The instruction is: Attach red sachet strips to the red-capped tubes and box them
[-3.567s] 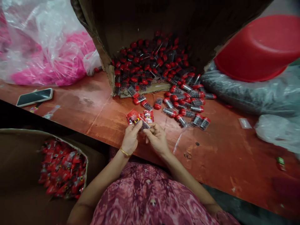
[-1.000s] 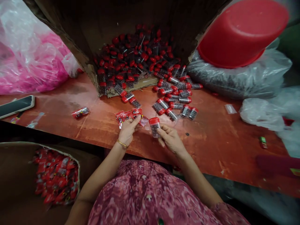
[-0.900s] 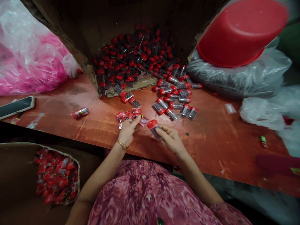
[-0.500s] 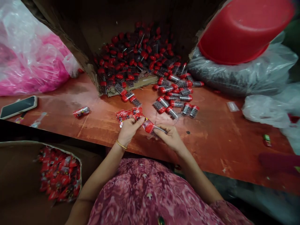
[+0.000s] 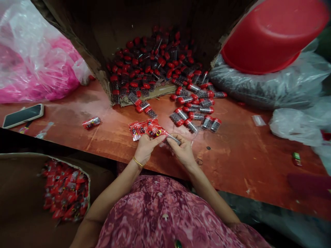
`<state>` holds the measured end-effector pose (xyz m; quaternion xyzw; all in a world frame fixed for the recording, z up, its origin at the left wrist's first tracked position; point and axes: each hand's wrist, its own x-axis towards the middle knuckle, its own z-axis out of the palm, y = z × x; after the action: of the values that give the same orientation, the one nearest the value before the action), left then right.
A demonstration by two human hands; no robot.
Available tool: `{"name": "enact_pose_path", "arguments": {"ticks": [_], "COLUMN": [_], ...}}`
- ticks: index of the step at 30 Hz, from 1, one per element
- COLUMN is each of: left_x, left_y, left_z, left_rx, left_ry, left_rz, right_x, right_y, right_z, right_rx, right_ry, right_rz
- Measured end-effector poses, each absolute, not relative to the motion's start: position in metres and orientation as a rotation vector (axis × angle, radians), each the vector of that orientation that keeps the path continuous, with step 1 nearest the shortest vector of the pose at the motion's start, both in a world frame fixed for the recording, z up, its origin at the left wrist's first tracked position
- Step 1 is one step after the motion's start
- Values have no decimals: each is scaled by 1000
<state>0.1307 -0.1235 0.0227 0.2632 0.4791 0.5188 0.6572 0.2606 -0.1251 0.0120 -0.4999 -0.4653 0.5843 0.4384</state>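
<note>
My left hand [image 5: 148, 147] pinches a red printed plastic sleeve [image 5: 155, 129] with a black-and-yellow picture on it. In my right hand [image 5: 183, 148] is a small clear bottle [image 5: 174, 139] with dark contents. The bottle's capped end meets the sleeve between my two hands; how deep it sits inside is hidden by fingers. Several more flat red sleeves [image 5: 134, 130] lie fanned out just beyond my left fingers. Loose red-capped bottles [image 5: 191, 125] are strewn on the table past my right hand.
A cardboard box [image 5: 98, 74] on its side holds a heap of red-capped bottles. One wrapped bottle [image 5: 91, 123] and a phone [image 5: 23, 116] lie left. Below left, a carton [image 5: 20, 193] contains red packets. A red tub [image 5: 271, 38] rests on a filled bag [image 5: 243, 86] at right.
The red cap that showed between my hands is now covered by the sleeve and fingers. My hands have drawn closer together, and the view has shifted slightly.
</note>
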Motion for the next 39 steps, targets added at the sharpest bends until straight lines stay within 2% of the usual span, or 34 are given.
{"name": "enact_pose_path", "arguments": {"ticks": [8, 12, 17, 21, 25, 28, 34, 37, 39], "left_x": [130, 125, 131, 125, 121, 108, 21, 4, 19], "left_y": [-119, -117, -123, -125, -125, -121, -101, -100, -99], "left_z": [22, 25, 21, 20, 22, 24, 38, 43, 42], "left_rx": [475, 485, 559, 576, 542, 446, -8, -61, 17], "left_ry": [1006, 979, 942, 917, 940, 1005, 1307, 1349, 1362], "left_rz": [1245, 1256, 1172, 1136, 1238, 1271, 1536, 1599, 1540], "right_x": [252, 244, 236, 235, 226, 224, 275, 298, 301], "right_y": [-122, -126, -129, -125, -114, -103, -96, -95, -87], "right_z": [8, 3, -2, 0, 1, 0, 0, -4, -10], "right_rx": [-1125, -971, -1044, -964, -1037, -1187, -1675, -1779, -1799], "right_ry": [-1220, -1129, -1112, -1124, -1183, -1380, -2076, -2123, -2086], "right_rz": [1513, 1693, 1485, 1683, 1630, 1419, 360, -48, -152]}}
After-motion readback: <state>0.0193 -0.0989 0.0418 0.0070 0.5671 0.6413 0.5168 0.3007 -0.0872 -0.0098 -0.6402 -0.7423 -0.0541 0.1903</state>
